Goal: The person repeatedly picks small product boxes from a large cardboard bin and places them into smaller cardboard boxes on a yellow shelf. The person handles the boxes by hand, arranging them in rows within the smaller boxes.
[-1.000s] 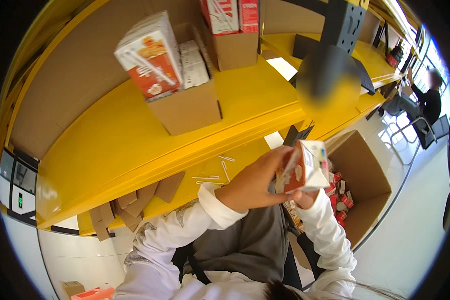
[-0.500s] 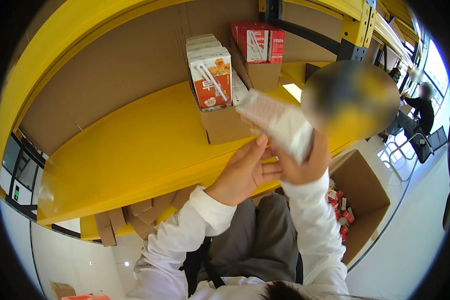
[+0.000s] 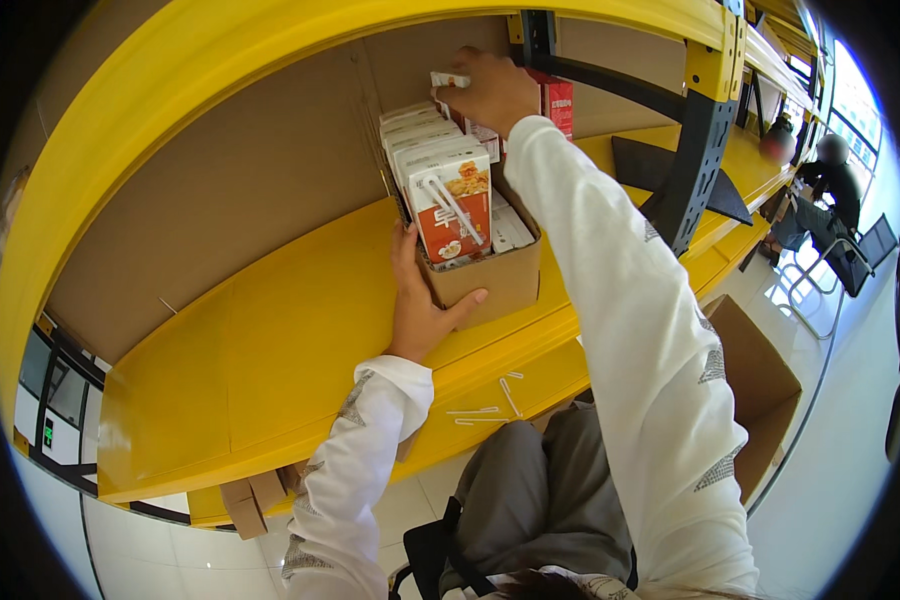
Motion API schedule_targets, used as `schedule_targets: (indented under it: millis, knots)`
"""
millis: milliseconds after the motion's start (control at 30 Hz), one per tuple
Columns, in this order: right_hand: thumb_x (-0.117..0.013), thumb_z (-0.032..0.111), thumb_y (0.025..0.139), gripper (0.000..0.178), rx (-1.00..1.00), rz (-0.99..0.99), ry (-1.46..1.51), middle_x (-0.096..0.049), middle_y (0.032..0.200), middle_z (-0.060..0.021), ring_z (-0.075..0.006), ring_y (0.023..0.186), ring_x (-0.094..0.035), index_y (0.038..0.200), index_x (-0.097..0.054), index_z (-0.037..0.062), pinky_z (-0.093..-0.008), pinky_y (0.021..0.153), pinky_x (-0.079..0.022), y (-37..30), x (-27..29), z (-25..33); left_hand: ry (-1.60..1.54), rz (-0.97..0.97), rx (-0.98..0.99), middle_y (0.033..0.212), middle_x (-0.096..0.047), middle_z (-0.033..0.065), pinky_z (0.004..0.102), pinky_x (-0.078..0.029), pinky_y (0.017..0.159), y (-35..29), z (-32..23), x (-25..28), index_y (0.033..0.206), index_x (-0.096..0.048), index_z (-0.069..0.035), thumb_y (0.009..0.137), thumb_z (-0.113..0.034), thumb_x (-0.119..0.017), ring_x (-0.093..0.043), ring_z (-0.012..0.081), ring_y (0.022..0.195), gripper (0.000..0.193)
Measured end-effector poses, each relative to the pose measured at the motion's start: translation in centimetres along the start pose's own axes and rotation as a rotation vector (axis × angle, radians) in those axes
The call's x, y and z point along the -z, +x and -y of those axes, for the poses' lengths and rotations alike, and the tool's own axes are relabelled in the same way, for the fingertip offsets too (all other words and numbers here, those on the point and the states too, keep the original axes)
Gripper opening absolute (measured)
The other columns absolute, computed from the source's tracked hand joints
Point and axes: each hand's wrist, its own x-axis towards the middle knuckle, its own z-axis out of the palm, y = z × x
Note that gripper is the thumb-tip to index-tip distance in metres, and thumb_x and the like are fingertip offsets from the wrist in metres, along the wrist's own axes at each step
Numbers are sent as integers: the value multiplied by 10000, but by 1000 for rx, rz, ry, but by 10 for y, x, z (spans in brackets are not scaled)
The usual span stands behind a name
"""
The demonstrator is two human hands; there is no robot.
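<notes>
An open cardboard box (image 3: 510,285) on the yellow shelf holds a row of drink cartons (image 3: 455,215), white and orange-red, the front one with a wrapped straw on its face. Against the box's near left corner rests my left hand (image 3: 417,312), thumb along the front and fingers spread up the side. My right hand (image 3: 495,88) reaches over the far end of the row. Its fingers are closed on a drink carton (image 3: 450,79), of which only a white end shows; the rest is hidden behind the hand and the row.
Red cartons (image 3: 557,104) stand behind my right hand. Loose white straws (image 3: 477,410) lie on a lower yellow ledge. A dark upright post (image 3: 692,170) rises to the right, with a large cardboard box (image 3: 760,370) below it. People sit farther off at the right.
The carton I held in front of me is now at the far end of the row in my right hand. My left hand has moved onto the cardboard box's side. The view has shifted slightly.
</notes>
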Motion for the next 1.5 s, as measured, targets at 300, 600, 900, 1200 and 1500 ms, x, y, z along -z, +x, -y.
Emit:
schedule_targets:
  millis: [300,600,900,1200,1500]
  knots:
    - [-551,460,801,428,-23,-111,-63,-645,916,-174,-328,792,-638,1109,-584,165,-423,669,-510,-32,-34,-21,-77,1,83,1407,-129,236,413,-301,1029,-4,1,-10,1388,-96,-56,646,-233,-791,-237,378,1286,1032]
    - [-538,370,789,275,25,-160,-181,-651,739,-144,-322,687,-643,875,-681,151,-428,608,-514,-16,-10,-1,50,-12,5,1406,-117,266,435,-262,1042,-2,2,-1,1375,-129,-52,631,-274,-802,-207,412,1295,1028]
    - [-417,458,857,397,59,37,-134,-641,692,-108,-350,686,-631,876,-664,148,-441,658,-506,1,-46,-16,53,-29,-4,1394,-127,291,440,-260,1038,-1,0,-8,1363,-163,-23,625,-289,-801,-204,425,1290,1011]
    - [-377,353,931,450,250,234,456,-530,1215,-142,-266,1123,-500,1267,-457,63,-339,921,-407,-16,-44,-57,100,-44,-52,1393,-125,295,463,-261,1032,0,-1,-5,1373,-160,-52,624,-290,-802,-206,443,1284,1014]
    - [-608,69,800,574,352,481,586,-491,1277,-92,-194,1164,-469,1329,-387,82,-299,923,-414,-14,-30,-68,122,-36,-44,1389,-126,291,462,-271,1028,1,-4,-6,1376,-151,-57,626,-301,-802,-208,441,1281,1023]
